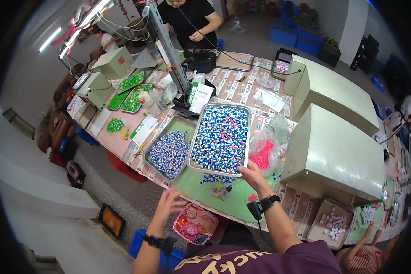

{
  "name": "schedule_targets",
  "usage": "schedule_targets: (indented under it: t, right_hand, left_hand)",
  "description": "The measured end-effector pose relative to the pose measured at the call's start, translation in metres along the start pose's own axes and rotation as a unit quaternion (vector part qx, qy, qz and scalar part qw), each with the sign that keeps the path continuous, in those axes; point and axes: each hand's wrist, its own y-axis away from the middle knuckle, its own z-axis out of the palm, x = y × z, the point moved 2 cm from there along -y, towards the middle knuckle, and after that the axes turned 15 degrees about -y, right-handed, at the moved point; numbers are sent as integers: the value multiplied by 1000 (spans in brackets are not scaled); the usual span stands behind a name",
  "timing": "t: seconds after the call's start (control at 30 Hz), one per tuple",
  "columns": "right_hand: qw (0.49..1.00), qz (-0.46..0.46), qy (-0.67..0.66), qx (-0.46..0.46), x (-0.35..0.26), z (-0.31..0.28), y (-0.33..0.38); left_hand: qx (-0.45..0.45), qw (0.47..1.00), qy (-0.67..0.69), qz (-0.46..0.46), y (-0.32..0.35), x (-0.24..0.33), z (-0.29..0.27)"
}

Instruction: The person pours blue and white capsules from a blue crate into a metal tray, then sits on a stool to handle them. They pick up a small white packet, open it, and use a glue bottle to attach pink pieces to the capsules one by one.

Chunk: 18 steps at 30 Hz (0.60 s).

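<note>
A metal tray [248, 137] full of small blue, white and pink pieces sits tilted over the work table. My right hand [252, 174] grips its near right corner, thumb at the rim; the fingers under it are hidden. Left of it lies a second metal tray [147, 157] with similar blue, white and pale pink pieces, partly overlapped by the first. My left hand [168, 206] hovers off the table's near edge with fingers apart, nothing in it, somewhat blurred. Below the held tray, loose blue pieces [217, 178] and a small plastic bag [221, 192] rest on the green mat [201, 188].
A plastic bag of bright pink pieces [261, 156] lies right of the tray, beside a large metal box [335, 153]. Trays of green pieces [132, 100] stand at the far left. A metal post [169, 50] rises behind. Across the table stands a person [187, 23]. A flowered stool [195, 223] is below.
</note>
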Motion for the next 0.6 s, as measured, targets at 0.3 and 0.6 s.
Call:
schedule_targets:
  t: [0.3, 0.6]
  right_hand:
    - [997, -52, -29, 45, 61, -60, -67]
    - [995, -35, -2, 95, 72, -100, -97]
  left_hand:
    - [69, 987, -12, -144, 81, -101, -35]
    - [126, 984, 18, -124, 94, -122, -50]
